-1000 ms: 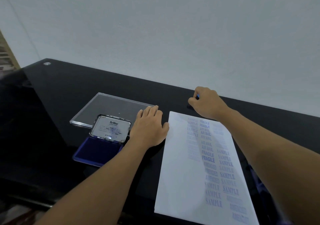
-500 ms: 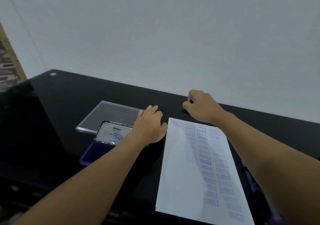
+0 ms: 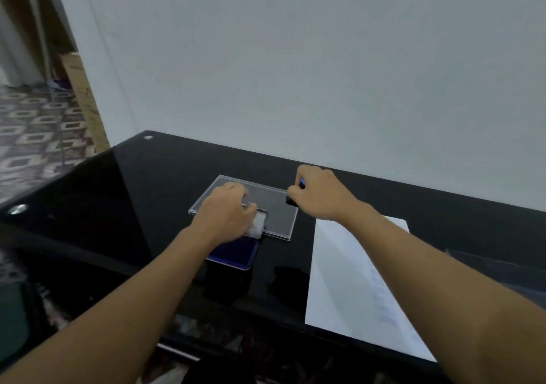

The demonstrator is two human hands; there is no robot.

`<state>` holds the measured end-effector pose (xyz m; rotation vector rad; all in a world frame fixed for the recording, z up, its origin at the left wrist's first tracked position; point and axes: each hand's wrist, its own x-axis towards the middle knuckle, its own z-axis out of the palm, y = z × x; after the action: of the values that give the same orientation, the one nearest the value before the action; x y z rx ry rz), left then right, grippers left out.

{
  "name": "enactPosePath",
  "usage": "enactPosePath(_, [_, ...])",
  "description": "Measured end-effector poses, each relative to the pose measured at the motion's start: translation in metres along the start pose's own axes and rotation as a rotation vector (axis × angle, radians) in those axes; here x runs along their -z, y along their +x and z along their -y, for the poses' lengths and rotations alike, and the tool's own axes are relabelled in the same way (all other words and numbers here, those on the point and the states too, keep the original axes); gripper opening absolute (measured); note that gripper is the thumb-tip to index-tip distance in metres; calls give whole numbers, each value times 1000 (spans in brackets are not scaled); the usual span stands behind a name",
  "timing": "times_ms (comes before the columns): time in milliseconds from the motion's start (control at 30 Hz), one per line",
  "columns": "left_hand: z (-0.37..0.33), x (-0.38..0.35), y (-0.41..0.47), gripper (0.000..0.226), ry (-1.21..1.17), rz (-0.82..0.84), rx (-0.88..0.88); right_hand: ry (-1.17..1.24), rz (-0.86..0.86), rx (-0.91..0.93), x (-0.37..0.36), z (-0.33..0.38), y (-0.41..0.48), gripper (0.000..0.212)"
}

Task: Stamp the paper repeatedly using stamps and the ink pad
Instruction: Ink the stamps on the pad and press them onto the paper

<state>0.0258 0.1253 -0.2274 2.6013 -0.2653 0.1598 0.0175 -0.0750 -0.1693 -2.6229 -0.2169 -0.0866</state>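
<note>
Now, from the head-worn camera, two bare forearms reach forward over a glossy black counter (image 3: 141, 188) that stands against a pale grey wall (image 3: 295, 58).

The left hand (image 3: 227, 212) lies palm down over the raised lid (image 3: 259, 224) of an open ink pad (image 3: 233, 252). Only a white corner of the lid shows past the knuckles. The fingers bend a little and reach onto a clear plastic sheet (image 3: 277, 209) lying flat just behind the pad. The hand is blurred, so I cannot tell whether its grip has closed on the lid or merely rests there. The pad's dark blue inked face sits nearer the person, partly under the wrist.

The right hand (image 3: 320, 196) has a closed grip on a small stamp (image 3: 292, 200): the fingers curl round it, a black base pokes out at the left of the fist and a spot of blue shows above it. The stamp is at the far right corner of the clear sheet; whether it touches the sheet cannot be made out.

The white paper (image 3: 339, 280) lies flat on the counter to the right of the ink pad, well apart from it, with the right forearm crossing above it. Faint blue stamped marks show on the paper beside the forearm, too blurred to read.

At the far left, beyond the counter, a patterned floor (image 3: 29, 129) is visible.
</note>
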Motion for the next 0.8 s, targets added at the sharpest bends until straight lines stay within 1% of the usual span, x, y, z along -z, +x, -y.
enactPosePath(100, [27, 8, -12, 34, 7, -23, 62, -1, 38, 12, -20, 13, -4, 18])
enactPosePath(233, [59, 8, -25, 37, 19, -31, 144, 1, 83, 26, -42, 27, -4, 17])
enactPosePath(333, [80, 4, -30, 28, 61, -47, 155, -4, 101, 44, -58, 37, -4, 17])
enactPosePath(367, [86, 2, -32, 29, 69, -47, 165, -10, 113, 44, -64, 40, -3, 16])
enactPosePath(433, [97, -4, -35, 38, 87, -52, 188, -29, 149, 51, -77, 45, -2, 14])
enactPosePath(567, [111, -19, -43, 52, 173, -29, 215, -45, 184, 117, -98, 53, 0, 16])
enactPosePath(733, [114, -27, -46, 52, 208, -82, 195, -106, 193, 157, -112, 59, 6, 19])
enactPosePath(800, [115, -28, -47, 51, 224, -97, 191, -127, 186, 151, -119, 59, 9, 15])
